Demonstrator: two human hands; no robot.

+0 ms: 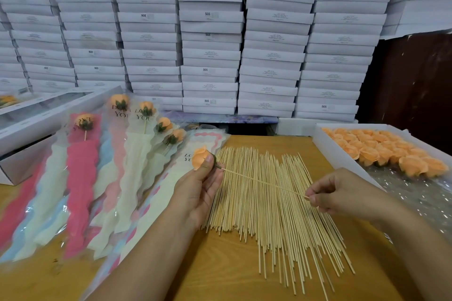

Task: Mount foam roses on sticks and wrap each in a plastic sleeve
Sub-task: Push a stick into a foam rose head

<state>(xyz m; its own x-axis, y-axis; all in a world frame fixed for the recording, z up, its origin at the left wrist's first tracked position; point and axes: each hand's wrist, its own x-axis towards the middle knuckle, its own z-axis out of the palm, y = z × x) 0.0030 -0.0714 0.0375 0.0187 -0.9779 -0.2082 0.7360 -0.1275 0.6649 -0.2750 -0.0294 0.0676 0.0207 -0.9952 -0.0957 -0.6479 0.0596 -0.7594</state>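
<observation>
**Rose on its stick, held at both ends above the bench**

The left hand (198, 193) has its grip closed around an orange foam rose (201, 159), thumb pressed against the petals and the green calyx just showing behind it. The right hand (342, 197) pinches the far tip of a thin wooden stick (264, 182) between thumb and forefinger. The stick's other end meets the base of the rose, so the pair hangs in the air over the spread of loose sticks (274, 215) on the bench (227, 273).

The rose looks very light and soft; I would guess a hard squeeze would crush or crease its petals, so the calyx and the base of the bloom seem the safer place to hold. The stick looks stiff but slender, likely to bow or snap if pushed from its far end.

The long axis runs from upper left to lower right, bloom end pointing left and away toward the sleeved roses (117, 134), bare end toward the right hand. The tray of unmounted roses (381, 151) sits well apart at the right.
</observation>
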